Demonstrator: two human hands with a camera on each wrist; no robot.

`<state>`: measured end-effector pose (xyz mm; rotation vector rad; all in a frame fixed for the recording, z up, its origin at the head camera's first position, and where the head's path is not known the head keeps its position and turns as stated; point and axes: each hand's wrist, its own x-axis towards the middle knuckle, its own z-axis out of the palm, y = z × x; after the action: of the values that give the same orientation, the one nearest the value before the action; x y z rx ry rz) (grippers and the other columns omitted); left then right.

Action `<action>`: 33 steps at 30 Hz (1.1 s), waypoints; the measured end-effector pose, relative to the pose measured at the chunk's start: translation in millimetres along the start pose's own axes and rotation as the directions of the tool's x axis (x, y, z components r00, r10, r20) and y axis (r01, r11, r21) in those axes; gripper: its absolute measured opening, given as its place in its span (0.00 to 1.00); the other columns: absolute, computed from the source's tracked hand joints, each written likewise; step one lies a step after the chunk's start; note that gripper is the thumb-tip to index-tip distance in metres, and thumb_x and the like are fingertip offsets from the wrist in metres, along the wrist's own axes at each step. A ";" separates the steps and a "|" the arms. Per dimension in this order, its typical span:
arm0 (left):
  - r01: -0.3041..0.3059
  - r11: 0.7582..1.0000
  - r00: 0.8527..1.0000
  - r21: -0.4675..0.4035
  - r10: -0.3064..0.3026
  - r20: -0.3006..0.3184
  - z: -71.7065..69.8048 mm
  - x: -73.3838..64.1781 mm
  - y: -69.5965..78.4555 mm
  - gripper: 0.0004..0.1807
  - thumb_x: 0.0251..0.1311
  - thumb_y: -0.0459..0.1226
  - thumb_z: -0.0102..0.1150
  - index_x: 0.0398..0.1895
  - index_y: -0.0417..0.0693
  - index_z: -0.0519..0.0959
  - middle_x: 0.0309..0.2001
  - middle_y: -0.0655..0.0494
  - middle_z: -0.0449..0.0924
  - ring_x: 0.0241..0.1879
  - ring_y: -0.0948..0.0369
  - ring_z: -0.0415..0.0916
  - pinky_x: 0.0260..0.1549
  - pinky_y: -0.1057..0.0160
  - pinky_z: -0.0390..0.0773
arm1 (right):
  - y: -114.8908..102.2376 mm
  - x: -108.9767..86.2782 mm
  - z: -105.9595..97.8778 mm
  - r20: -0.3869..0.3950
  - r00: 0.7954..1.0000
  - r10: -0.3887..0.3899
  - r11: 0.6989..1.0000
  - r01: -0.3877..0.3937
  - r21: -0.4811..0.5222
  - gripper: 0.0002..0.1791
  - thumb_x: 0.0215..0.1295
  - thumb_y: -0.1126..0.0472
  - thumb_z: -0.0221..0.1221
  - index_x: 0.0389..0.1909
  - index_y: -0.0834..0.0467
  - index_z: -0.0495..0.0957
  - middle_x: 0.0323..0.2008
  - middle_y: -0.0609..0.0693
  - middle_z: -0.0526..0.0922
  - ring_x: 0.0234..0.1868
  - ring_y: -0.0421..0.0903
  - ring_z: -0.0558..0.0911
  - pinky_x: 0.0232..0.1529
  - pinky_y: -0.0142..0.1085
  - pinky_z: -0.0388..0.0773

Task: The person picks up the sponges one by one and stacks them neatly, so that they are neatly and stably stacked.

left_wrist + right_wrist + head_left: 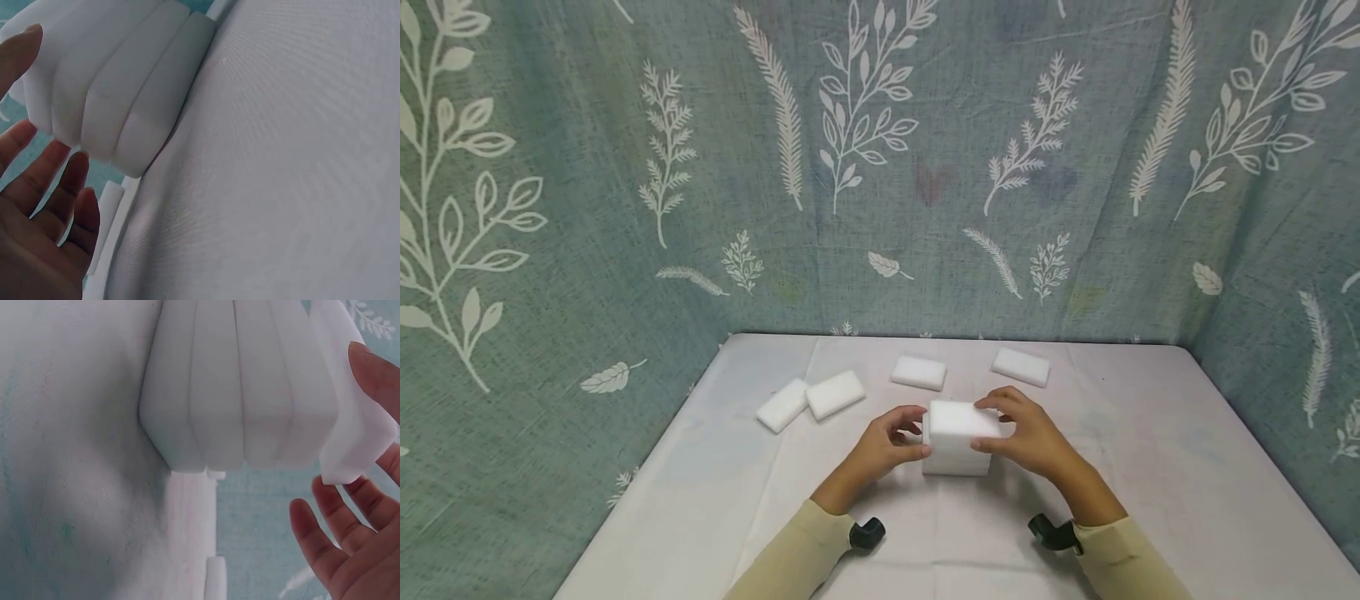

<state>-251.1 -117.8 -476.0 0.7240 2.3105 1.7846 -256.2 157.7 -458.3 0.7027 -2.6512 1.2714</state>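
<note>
Blocks (pixel 918 372) beyond stack (pixel 956 457), two perhaps touching

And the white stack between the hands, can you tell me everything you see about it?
The white stack is made of smooth blocks with slightly rounded edges that look like foam. Four lie flat, lined up fairly neatly, on the pale table. The right hand pinches a fifth, the top block, which sits crooked, a gap showing under it in the right wrist view. The left hand seems to touch the stack's left side.
</note>
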 end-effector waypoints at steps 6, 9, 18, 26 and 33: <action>0.003 0.995 0.999 0.098 0.000 -0.038 0.4 -0.4 6.3 0.30 0.52 0.35 0.73 0.59 0.42 0.75 0.53 0.50 0.78 0.51 0.45 0.73 0.50 0.42 0.73 | -0.9 0.1 0.8 0.002 1.000 -0.004 1.000 0.005 -0.008 0.30 0.46 0.45 0.75 0.51 0.50 0.80 0.50 0.42 0.74 0.54 0.46 0.75 0.51 0.47 0.77; 0.003 0.994 0.999 0.106 0.002 -0.042 -0.6 -0.2 6.5 0.29 0.52 0.35 0.73 0.59 0.42 0.75 0.53 0.50 0.78 0.51 0.44 0.74 0.50 0.42 0.73 | -2.3 0.7 1.3 0.004 1.000 -0.011 1.000 0.011 -0.008 0.30 0.46 0.45 0.75 0.51 0.50 0.80 0.51 0.42 0.74 0.54 0.46 0.75 0.51 0.46 0.77; 0.002 0.994 0.999 0.112 0.002 -0.034 -1.0 0.4 7.0 0.29 0.52 0.36 0.73 0.58 0.42 0.75 0.49 0.49 0.78 0.51 0.44 0.74 0.49 0.44 0.74 | -2.6 -0.1 4.8 0.009 1.000 -0.013 1.000 0.013 -0.002 0.30 0.46 0.48 0.76 0.51 0.51 0.80 0.51 0.41 0.74 0.54 0.45 0.75 0.51 0.45 0.77; -0.004 0.996 1.000 0.085 0.005 -0.020 -1.5 1.2 6.3 0.29 0.52 0.35 0.73 0.58 0.41 0.75 0.51 0.48 0.78 0.51 0.43 0.74 0.50 0.41 0.73 | 0.3 0.9 9.0 0.001 1.000 -0.021 1.000 0.021 -0.007 0.30 0.46 0.48 0.76 0.52 0.50 0.80 0.51 0.41 0.73 0.54 0.45 0.75 0.50 0.45 0.77; -0.001 0.997 1.000 0.075 0.003 -0.017 -1.2 1.1 5.7 0.29 0.52 0.35 0.73 0.58 0.40 0.75 0.51 0.47 0.78 0.51 0.42 0.74 0.49 0.41 0.73 | 0.7 1.1 10.5 0.013 1.000 -0.012 1.000 0.012 -0.011 0.30 0.47 0.48 0.76 0.52 0.50 0.80 0.51 0.41 0.73 0.54 0.45 0.75 0.51 0.44 0.77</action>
<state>-250.9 -117.3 -470.1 0.7254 2.4002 1.7195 -256.6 149.7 -465.2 0.7271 -2.6582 1.2517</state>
